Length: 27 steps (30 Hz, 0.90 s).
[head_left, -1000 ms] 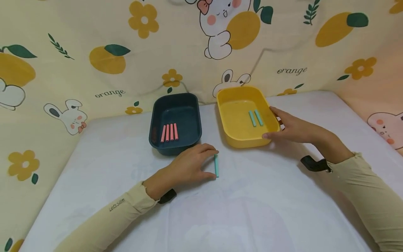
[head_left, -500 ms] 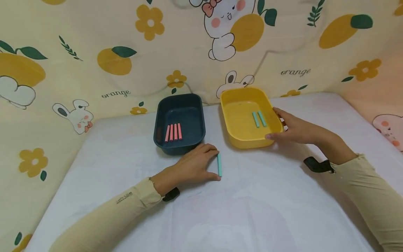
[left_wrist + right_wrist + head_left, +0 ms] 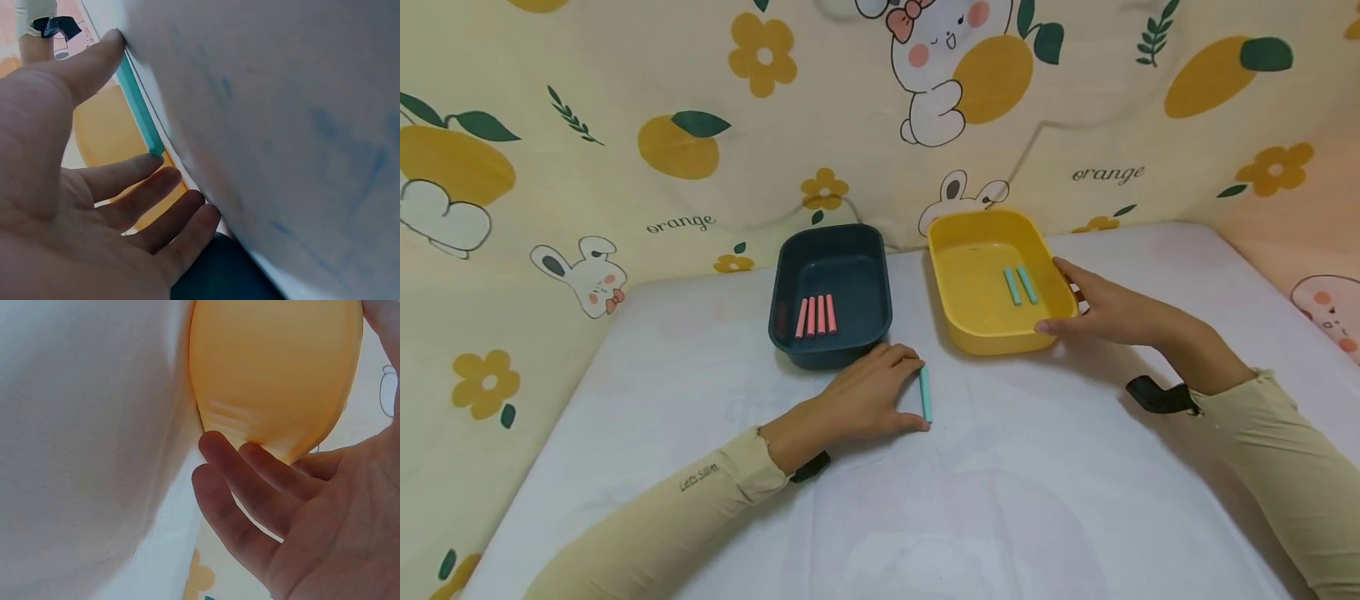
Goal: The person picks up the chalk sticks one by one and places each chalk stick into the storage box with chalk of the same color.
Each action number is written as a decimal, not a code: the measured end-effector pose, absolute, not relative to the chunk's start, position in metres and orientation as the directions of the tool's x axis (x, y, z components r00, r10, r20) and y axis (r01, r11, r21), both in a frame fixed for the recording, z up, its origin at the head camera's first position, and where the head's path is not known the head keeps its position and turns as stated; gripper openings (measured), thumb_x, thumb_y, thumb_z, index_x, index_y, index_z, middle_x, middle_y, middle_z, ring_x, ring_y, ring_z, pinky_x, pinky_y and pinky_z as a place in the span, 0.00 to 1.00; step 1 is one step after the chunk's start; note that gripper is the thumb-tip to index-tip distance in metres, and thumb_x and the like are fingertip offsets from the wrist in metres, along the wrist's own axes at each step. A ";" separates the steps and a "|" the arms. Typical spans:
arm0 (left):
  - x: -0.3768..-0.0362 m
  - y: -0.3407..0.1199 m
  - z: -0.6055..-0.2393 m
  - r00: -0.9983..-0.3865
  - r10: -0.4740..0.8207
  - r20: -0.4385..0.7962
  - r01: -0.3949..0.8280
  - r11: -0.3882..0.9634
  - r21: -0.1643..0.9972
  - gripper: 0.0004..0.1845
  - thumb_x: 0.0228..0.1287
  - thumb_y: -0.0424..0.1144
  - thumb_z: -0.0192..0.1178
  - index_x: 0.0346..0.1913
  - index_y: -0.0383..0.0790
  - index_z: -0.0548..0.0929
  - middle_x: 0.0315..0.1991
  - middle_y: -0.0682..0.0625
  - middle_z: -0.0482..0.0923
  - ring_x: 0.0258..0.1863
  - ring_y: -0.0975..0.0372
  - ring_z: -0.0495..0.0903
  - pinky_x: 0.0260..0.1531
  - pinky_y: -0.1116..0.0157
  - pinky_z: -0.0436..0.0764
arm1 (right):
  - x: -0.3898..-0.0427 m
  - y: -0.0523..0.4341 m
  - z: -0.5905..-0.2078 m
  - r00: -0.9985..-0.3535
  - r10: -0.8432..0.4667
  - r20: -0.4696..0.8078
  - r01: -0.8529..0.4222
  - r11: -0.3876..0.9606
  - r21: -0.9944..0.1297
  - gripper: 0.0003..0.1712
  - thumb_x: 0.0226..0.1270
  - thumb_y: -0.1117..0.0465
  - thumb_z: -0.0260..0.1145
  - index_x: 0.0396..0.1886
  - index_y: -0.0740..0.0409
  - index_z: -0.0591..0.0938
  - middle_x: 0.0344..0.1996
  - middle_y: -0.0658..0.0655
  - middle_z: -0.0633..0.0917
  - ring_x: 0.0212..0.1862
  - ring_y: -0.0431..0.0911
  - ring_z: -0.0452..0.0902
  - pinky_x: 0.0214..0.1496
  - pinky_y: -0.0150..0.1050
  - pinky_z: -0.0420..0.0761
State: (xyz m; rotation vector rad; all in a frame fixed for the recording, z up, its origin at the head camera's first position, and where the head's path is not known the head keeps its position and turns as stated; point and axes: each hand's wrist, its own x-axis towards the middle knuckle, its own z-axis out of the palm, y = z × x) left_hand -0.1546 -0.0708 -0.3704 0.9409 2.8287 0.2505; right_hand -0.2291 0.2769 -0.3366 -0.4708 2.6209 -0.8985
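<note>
Two bins are sitting side by side at the back of the counter [image 3: 1015, 500]: the left bin [image 3: 831, 293] holding four sticks [image 3: 816, 316], the right bin [image 3: 996, 279] holding two sticks [image 3: 1020, 285]. A loose stick [image 3: 925, 393] is lying in front, between them.

sleeves [image 3: 700, 492]: beige, small lettering | wrists: black straps [image 3: 1159, 395]
</note>
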 end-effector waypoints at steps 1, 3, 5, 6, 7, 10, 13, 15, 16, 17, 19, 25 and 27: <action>-0.154 -0.071 -0.370 -0.791 0.605 -0.089 0.581 0.789 0.201 0.45 0.54 0.65 0.69 0.70 0.44 0.72 0.67 0.50 0.70 0.66 0.56 0.68 0.69 0.58 0.71 | -0.229 0.277 -0.336 -0.890 -0.409 -0.202 -0.199 0.746 -0.635 0.60 0.65 0.46 0.69 0.81 0.57 0.39 0.71 0.67 0.61 0.66 0.60 0.59 0.63 0.61 0.69; -0.153 -0.071 -0.369 -0.790 0.607 -0.089 0.583 0.788 0.196 0.44 0.55 0.65 0.68 0.70 0.44 0.71 0.68 0.51 0.69 0.67 0.57 0.67 0.69 0.58 0.71 | -0.229 0.276 -0.336 -0.889 -0.407 -0.208 -0.195 0.750 -0.632 0.61 0.65 0.45 0.68 0.81 0.57 0.38 0.72 0.67 0.61 0.66 0.61 0.59 0.63 0.61 0.69; -0.152 -0.071 -0.368 -0.786 0.612 -0.089 0.589 0.785 0.193 0.44 0.55 0.66 0.67 0.70 0.45 0.71 0.69 0.51 0.68 0.67 0.57 0.67 0.69 0.58 0.72 | -0.230 0.277 -0.337 -0.889 -0.403 -0.217 -0.189 0.755 -0.628 0.62 0.65 0.44 0.68 0.81 0.57 0.37 0.72 0.68 0.59 0.66 0.61 0.59 0.64 0.62 0.69; -0.152 -0.071 -0.367 -0.783 0.615 -0.088 0.593 0.782 0.191 0.44 0.55 0.66 0.67 0.70 0.45 0.71 0.69 0.51 0.68 0.68 0.57 0.67 0.69 0.58 0.72 | -0.230 0.277 -0.337 -0.889 -0.402 -0.220 -0.186 0.756 -0.627 0.62 0.65 0.44 0.68 0.81 0.57 0.37 0.73 0.68 0.59 0.66 0.61 0.59 0.64 0.62 0.69; -0.151 -0.071 -0.367 -0.781 0.619 -0.086 0.598 0.779 0.188 0.44 0.55 0.66 0.67 0.70 0.45 0.71 0.69 0.51 0.67 0.68 0.57 0.67 0.70 0.58 0.71 | -0.230 0.277 -0.337 -0.889 -0.400 -0.223 -0.184 0.758 -0.626 0.62 0.65 0.44 0.68 0.81 0.57 0.36 0.73 0.68 0.59 0.66 0.61 0.59 0.64 0.61 0.70; -0.150 -0.070 -0.365 -0.775 0.629 -0.069 0.612 0.773 0.167 0.44 0.56 0.65 0.66 0.70 0.45 0.71 0.70 0.51 0.67 0.69 0.57 0.66 0.70 0.59 0.71 | -0.230 0.278 -0.338 -0.889 -0.398 -0.228 -0.182 0.763 -0.621 0.63 0.65 0.43 0.68 0.81 0.56 0.35 0.73 0.68 0.58 0.66 0.61 0.59 0.64 0.62 0.70; -0.148 -0.068 -0.363 -0.780 0.625 -0.029 0.616 0.775 0.145 0.44 0.56 0.66 0.66 0.71 0.44 0.70 0.71 0.50 0.66 0.70 0.57 0.65 0.71 0.58 0.70 | -0.231 0.278 -0.338 -0.888 -0.404 -0.220 -0.196 0.765 -0.614 0.63 0.65 0.43 0.68 0.81 0.57 0.35 0.73 0.68 0.57 0.67 0.61 0.59 0.64 0.61 0.71; -0.147 -0.067 -0.362 -0.788 0.615 0.016 0.611 0.780 0.138 0.45 0.56 0.66 0.66 0.71 0.43 0.70 0.72 0.50 0.65 0.70 0.57 0.65 0.71 0.58 0.70 | -0.231 0.279 -0.338 -0.889 -0.408 -0.209 -0.209 0.766 -0.608 0.62 0.65 0.44 0.68 0.81 0.58 0.36 0.74 0.69 0.58 0.66 0.61 0.60 0.63 0.61 0.72; -0.147 -0.067 -0.361 -0.793 0.608 0.043 0.608 0.782 0.136 0.45 0.56 0.66 0.66 0.71 0.43 0.69 0.72 0.50 0.65 0.70 0.57 0.64 0.70 0.58 0.71 | -0.232 0.279 -0.338 -0.889 -0.408 -0.207 -0.211 0.768 -0.605 0.62 0.65 0.44 0.68 0.81 0.59 0.36 0.73 0.69 0.58 0.66 0.61 0.60 0.63 0.60 0.72; -0.146 -0.066 -0.361 -0.797 0.599 0.075 0.603 0.785 0.142 0.45 0.56 0.65 0.66 0.71 0.43 0.69 0.72 0.50 0.65 0.70 0.57 0.64 0.70 0.58 0.71 | -0.232 0.280 -0.338 -0.890 -0.407 -0.205 -0.213 0.769 -0.603 0.62 0.65 0.44 0.68 0.81 0.59 0.36 0.73 0.69 0.58 0.66 0.60 0.61 0.63 0.59 0.72; -0.145 -0.063 -0.360 -0.797 0.587 0.142 0.604 0.783 0.152 0.46 0.55 0.65 0.67 0.71 0.42 0.69 0.72 0.50 0.65 0.70 0.57 0.64 0.70 0.59 0.72 | -0.232 0.281 -0.338 -0.892 -0.403 -0.202 -0.212 0.770 -0.602 0.62 0.65 0.44 0.68 0.81 0.59 0.37 0.73 0.69 0.59 0.66 0.60 0.61 0.63 0.59 0.73; -0.147 -0.054 -0.359 -0.759 0.584 0.289 0.639 0.753 0.156 0.46 0.56 0.62 0.69 0.71 0.40 0.69 0.69 0.49 0.67 0.69 0.57 0.66 0.68 0.60 0.73 | -0.230 0.281 -0.340 -0.893 -0.392 -0.220 -0.188 0.770 -0.610 0.62 0.64 0.42 0.68 0.81 0.57 0.37 0.73 0.68 0.59 0.66 0.61 0.60 0.64 0.63 0.70; -0.148 -0.052 -0.358 -0.748 0.590 0.303 0.649 0.745 0.151 0.46 0.56 0.62 0.68 0.72 0.40 0.68 0.69 0.48 0.68 0.69 0.57 0.66 0.68 0.60 0.73 | -0.231 0.280 -0.339 -0.893 -0.389 -0.225 -0.184 0.773 -0.607 0.63 0.64 0.42 0.68 0.81 0.56 0.36 0.74 0.68 0.58 0.67 0.61 0.60 0.65 0.64 0.69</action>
